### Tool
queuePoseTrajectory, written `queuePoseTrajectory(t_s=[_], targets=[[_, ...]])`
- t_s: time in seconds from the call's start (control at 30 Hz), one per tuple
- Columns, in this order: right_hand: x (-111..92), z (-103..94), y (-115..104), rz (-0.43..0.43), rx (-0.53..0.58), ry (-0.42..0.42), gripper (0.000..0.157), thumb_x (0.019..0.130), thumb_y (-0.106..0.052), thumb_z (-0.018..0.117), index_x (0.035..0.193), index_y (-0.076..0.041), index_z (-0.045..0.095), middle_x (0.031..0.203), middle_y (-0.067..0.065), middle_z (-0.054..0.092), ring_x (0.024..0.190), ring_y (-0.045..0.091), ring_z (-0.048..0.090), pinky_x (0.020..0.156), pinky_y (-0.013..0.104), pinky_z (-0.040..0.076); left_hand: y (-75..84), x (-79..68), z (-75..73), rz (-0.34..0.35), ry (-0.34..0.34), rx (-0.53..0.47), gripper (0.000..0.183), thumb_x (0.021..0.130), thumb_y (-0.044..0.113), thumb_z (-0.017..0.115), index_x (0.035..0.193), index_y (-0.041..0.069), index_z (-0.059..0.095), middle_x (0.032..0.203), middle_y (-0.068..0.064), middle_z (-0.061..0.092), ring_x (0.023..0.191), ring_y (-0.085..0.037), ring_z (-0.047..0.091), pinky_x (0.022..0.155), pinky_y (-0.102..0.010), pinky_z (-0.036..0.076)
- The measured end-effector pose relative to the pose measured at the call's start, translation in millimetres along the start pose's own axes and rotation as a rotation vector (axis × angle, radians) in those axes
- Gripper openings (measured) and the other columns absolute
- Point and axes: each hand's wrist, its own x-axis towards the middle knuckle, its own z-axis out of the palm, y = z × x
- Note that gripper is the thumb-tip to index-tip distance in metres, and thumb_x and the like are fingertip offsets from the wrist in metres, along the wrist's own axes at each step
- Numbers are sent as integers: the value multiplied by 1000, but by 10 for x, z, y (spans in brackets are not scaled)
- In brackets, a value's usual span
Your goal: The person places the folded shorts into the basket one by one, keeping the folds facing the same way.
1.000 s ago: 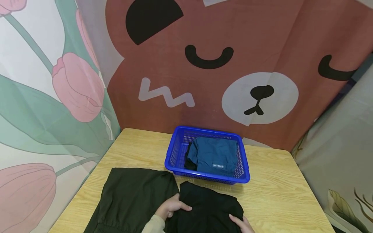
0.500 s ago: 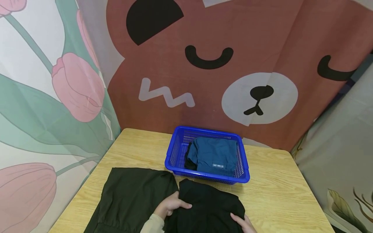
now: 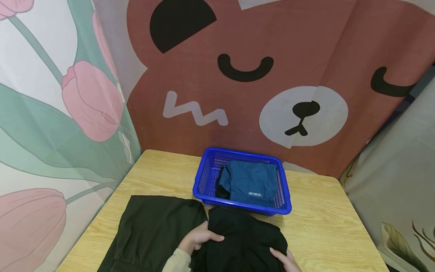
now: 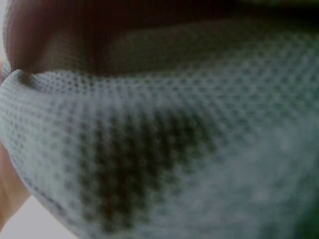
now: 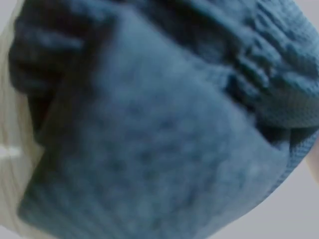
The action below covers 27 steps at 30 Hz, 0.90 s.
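Observation:
A black folded garment [image 3: 246, 238] sits at the front of the table, just before the basket. My left hand [image 3: 200, 236] grips its left side, thumb lying on top and the fingers hidden underneath. At the lower right edge, my right hand [image 3: 286, 260] pinches the same cloth, its thumb on the upper face. Knit fabric [image 4: 239, 94] fills nearly all of the left wrist view. Bunched, layered cloth [image 5: 164, 129] covers most of the right wrist view. A dark green garment [image 3: 159, 230] with a gathered band lies flat on the left, beside the left hand.
Behind the black garment stands a blue plastic basket [image 3: 198, 181] with a folded blue garment [image 3: 253, 179] and some black cloth [image 3: 221, 187] in it. The wooden table [image 3: 319, 219] meets a bear-print curtain [image 3: 190, 139] at its back edge.
The black garment has shifted slightly toward the basket and its right side has spread a little to the right. My right hand has moved slightly right with it; the left stays nearly in place.

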Motion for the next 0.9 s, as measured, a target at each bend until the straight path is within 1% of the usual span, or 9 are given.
queuePoseTrajectory(t_s=[0.1,0.3,0.43,0.67,0.73,0.9], targets=[[1,-1,-5,1,-10,-6,12,92,-18,48,101,-23,55,100,1,61,93,20,58,84,36,44,20,-3,-2,8,5,3,70,74,-4,67,131,-6,27,124,-16,46,105,-25,48,91,-41,37],[4,23,-26,-15,-31,14,12,91,-19,49,101,-25,55,100,1,61,92,20,59,83,36,45,48,-12,2,21,15,1,70,73,-3,67,130,-6,26,124,-17,45,105,-25,48,91,-41,37],[-2,51,-51,-8,-27,43,12,91,-20,49,101,-25,53,100,0,60,93,20,58,84,37,44,68,-16,7,30,14,-6,70,73,-3,68,130,-7,27,123,-17,46,105,-25,48,91,-41,37],[3,111,-107,-11,-25,105,10,92,-18,48,99,-23,53,98,-1,59,90,17,58,82,34,45,101,-16,3,64,5,5,70,74,-1,68,130,-7,27,124,-16,45,106,-24,47,92,-41,36],[5,121,-119,-8,-18,105,11,93,-17,46,99,-24,53,98,-2,59,90,17,58,82,34,45,105,-13,1,74,-2,-3,70,74,-1,68,130,-7,27,124,-16,45,106,-24,47,92,-40,36],[12,132,-130,-19,-4,70,18,95,-14,40,98,-26,54,99,-4,59,91,16,58,83,33,45,115,-15,8,83,0,-13,68,74,-2,68,129,-7,28,123,-16,47,105,-24,48,92,-40,37]])
